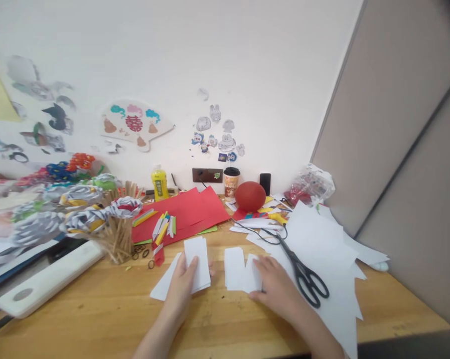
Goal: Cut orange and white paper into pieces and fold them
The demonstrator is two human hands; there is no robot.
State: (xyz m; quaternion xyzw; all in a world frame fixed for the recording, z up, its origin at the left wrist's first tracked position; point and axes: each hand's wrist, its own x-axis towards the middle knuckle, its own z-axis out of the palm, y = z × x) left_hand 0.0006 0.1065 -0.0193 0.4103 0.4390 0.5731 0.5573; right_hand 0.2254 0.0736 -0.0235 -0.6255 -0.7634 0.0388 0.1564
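Note:
My left hand [185, 277] is closed round a small stack of white paper rectangles [197, 257], thumb on top, fingertips showing at its right edge. Under that hand lies another white piece [165, 281], slanting to the left. My right hand [270, 280] has its fingers and thumb on a small white paper piece [252, 274], gripping its right side. Touching that piece on the left is a white rectangle [234, 268] flat on the wooden table [217, 324]. Black scissors [303, 274] rest on large white sheets [322, 244] to the right of my right hand.
Red paper [187, 212] with small folded strips lies behind my left hand. Paper flowers [84, 219] and wooden sticks [118, 244] stand at the left, near a white bar-shaped object [51, 279]. Along the wall are a yellow bottle [159, 184], a cup [231, 185] and a red balloon [250, 196].

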